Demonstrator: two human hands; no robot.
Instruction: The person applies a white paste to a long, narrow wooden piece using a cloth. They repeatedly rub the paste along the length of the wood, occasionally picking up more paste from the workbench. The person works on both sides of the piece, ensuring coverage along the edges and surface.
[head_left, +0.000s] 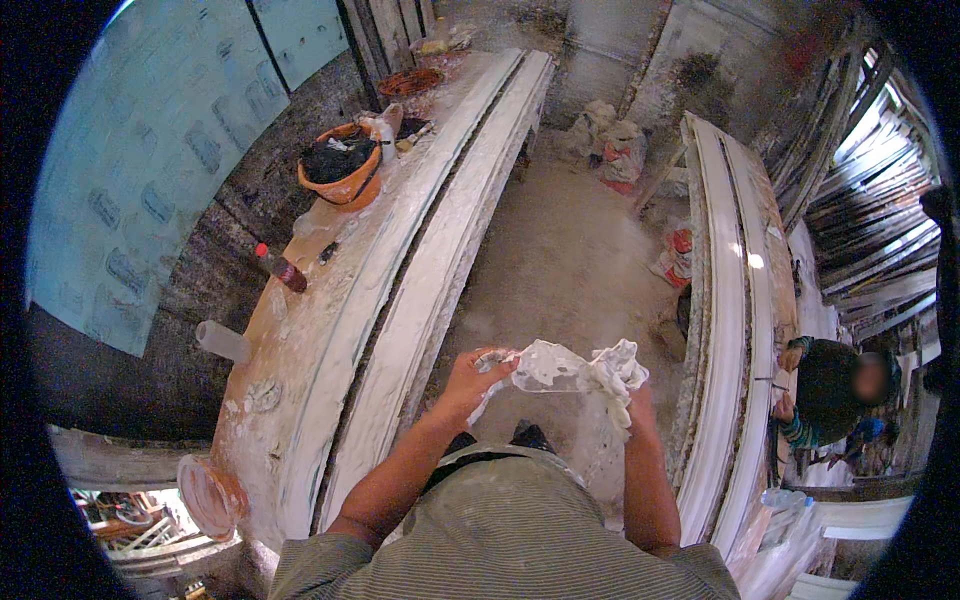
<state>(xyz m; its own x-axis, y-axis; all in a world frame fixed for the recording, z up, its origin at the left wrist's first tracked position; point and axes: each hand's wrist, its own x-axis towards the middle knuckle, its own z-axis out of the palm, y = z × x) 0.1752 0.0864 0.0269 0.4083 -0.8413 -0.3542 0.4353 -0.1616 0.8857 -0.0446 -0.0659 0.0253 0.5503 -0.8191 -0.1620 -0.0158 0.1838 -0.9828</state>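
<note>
In front of my body, above the floor between two long benches, my left hand (478, 382) grips the left end of a translucent, plaster-smeared piece (550, 366). It looks like thin plastic, but its exact kind is unclear. White wet plaster coats my left fingers. At the other end, my right hand (638, 402) is closed on a crumpled, dripping white clump (617, 372), like plaster-soaked cloth or fibre. The clump hides most of my right fingers. It sits against the right end of the translucent piece.
Long white plaster mouldings (420, 265) lie on the left bench, beside an orange bucket (345, 190), a red-capped bottle (280, 268) and a clear plastic container (222, 342). More mouldings (715, 290) cover the right bench, where another person (825, 390) works. Sacks (622, 150) lie on the floor ahead.
</note>
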